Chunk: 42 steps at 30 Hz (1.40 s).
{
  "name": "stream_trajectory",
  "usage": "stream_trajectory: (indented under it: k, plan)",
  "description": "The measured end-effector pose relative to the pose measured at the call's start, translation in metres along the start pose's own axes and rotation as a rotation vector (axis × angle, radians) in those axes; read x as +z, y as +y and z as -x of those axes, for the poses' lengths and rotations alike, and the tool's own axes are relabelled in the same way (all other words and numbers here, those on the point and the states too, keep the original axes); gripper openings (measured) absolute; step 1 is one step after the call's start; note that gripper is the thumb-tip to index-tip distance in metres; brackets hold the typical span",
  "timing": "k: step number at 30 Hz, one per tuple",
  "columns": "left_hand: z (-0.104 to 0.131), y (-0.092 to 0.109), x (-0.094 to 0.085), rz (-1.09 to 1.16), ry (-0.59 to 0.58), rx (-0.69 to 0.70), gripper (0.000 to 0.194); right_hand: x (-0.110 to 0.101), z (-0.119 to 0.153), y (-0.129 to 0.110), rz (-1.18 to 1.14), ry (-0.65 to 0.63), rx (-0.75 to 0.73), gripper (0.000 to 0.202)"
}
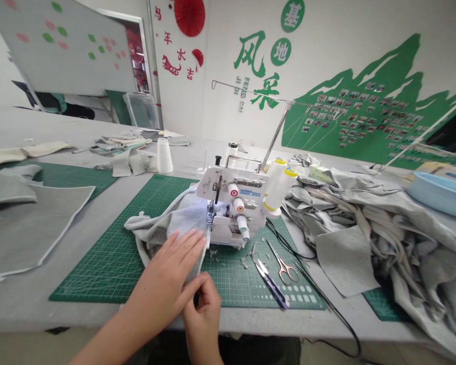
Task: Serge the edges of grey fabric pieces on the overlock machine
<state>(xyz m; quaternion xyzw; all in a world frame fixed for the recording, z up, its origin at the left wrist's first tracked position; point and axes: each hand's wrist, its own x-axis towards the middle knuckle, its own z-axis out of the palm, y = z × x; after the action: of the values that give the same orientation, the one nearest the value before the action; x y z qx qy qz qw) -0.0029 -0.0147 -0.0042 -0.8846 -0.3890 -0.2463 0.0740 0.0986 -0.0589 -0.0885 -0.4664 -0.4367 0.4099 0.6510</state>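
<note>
A piece of grey fabric with a pale edge lies bunched on the green cutting mat, its right edge under the presser foot of a white overlock sewing machine. My left hand rests flat on the fabric just in front of the foot, fingers stretched out together. Close beside it, at the mat's front edge, my right hand is closed, with thumb and fingers pinching the near end of the fabric's edge. The machine's lamp lights the cloth around the needle.
Thread snips and small scissors lie right of the machine among lint scraps. A heap of grey fabric and a blue basin stand further right. Left are another grey piece and a white thread cone.
</note>
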Motion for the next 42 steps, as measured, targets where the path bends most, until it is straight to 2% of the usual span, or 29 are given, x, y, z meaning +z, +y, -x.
stream_trajectory:
  k: [9, 14, 20, 30, 37, 40, 42]
  plan:
    - [-0.004, -0.003, 0.000, -0.009, 0.001, 0.023, 0.056, -0.001, 0.002, 0.005, -0.031, -0.014, -0.008, 0.017]
    - [0.011, 0.005, -0.009, -0.012, 0.019, 0.037, 0.057, -0.003, 0.002, 0.006, -0.061, -0.028, -0.008, 0.020]
    - [0.024, 0.013, -0.013, -0.030, 0.043, -0.004, 0.059, -0.004, 0.001, -0.001, -0.071, -0.042, -0.026, 0.013]
    - [0.013, 0.014, -0.008, -0.062, 0.015, 0.004, 0.058, -0.005, 0.003, 0.000, -0.048, -0.005, -0.013, 0.025]
    - [0.008, 0.006, -0.004, -0.036, -0.018, -0.007, 0.056, -0.003, 0.004, -0.001, -0.126, 0.057, 0.027, 0.018]
    - [0.005, 0.003, -0.003, -0.019, -0.014, -0.012, 0.055, -0.002, 0.006, 0.002, -0.155, 0.122, 0.024, 0.036]
    - [0.003, 0.001, -0.002, -0.009, -0.010, -0.019, 0.054, -0.004, 0.007, 0.004, -0.140, 0.116, -0.003, 0.040]
